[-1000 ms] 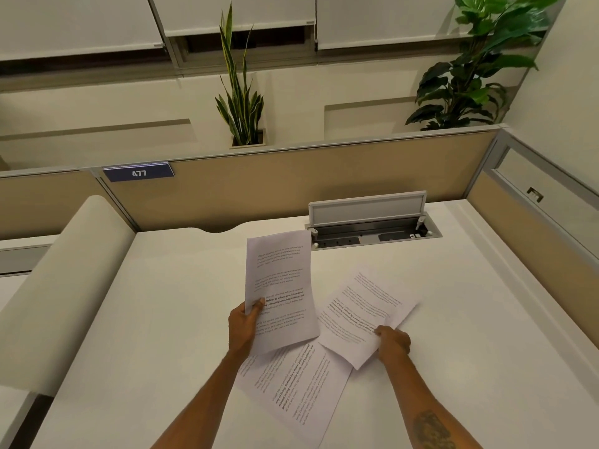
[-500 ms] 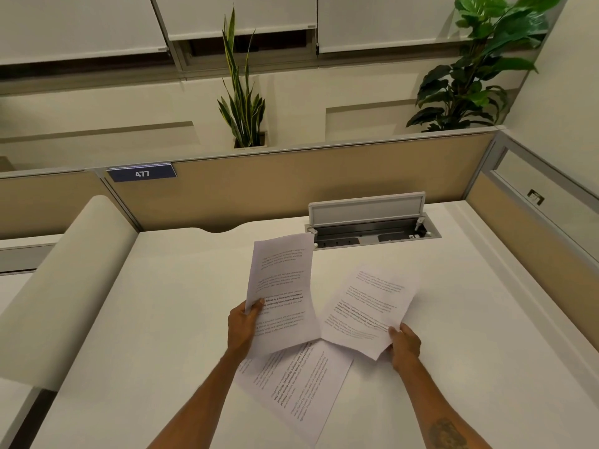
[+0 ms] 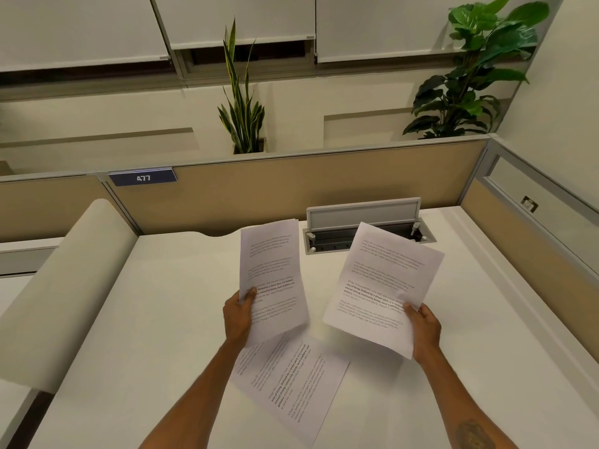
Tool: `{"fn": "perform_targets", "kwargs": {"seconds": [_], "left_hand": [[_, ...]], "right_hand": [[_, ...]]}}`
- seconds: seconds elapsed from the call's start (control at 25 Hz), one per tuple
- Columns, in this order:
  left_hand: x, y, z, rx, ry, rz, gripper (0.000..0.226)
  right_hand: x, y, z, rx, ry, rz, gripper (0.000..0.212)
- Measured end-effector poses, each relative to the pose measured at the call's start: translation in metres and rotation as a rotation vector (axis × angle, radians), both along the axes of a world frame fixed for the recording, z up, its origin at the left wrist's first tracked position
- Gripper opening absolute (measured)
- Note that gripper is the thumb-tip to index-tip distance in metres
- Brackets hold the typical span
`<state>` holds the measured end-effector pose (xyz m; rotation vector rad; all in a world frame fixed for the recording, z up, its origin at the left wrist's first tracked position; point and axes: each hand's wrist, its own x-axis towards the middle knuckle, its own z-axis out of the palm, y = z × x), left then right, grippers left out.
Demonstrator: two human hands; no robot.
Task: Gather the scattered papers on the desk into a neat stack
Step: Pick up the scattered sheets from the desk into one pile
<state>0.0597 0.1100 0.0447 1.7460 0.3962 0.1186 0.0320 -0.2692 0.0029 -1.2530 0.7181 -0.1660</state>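
Note:
My left hand (image 3: 238,315) grips the left edge of a printed sheet (image 3: 272,273), held up above the white desk (image 3: 155,319); a second edge at its top hints at more than one page. My right hand (image 3: 424,328) pinches the lower right corner of another printed sheet (image 3: 382,283), lifted off the desk and tilted to the right. A third printed sheet (image 3: 291,387) lies flat and skewed on the desk between my forearms, its top left part hidden under the left-hand sheet and my left arm.
An open cable box with a raised lid (image 3: 363,213) sits at the back of the desk, partly behind the right sheet. Beige partition panels (image 3: 291,192) close the back and right sides. A rounded white divider (image 3: 61,286) borders the left.
My right hand has lifted its sheet off the desk, up and to the right, away from the others. The left hand's sheet has risen slightly. The bottom sheet has stayed put.

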Motion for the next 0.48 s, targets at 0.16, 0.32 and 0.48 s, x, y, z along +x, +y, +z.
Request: {"fn": "perform_targets", "kwargs": {"seconds": [0.16,0.32,0.48], "left_hand": [[0.002,0.003,-0.001,-0.029,-0.003,0.019,0.031],[0.002,-0.021,0.000,-0.214,0.092,-0.122,0.026],[-0.005,-0.051,0.002,-0.249,0.189,-0.288,0.020]], "right_hand": [[0.004,-0.002,0.005,-0.021,-0.046,0.105,0.029],[0.012,0.026,0.013,-0.008,-0.077,0.256,0.030],[0.018,0.057,0.022,0.003,-0.107,0.400,0.032]]}}
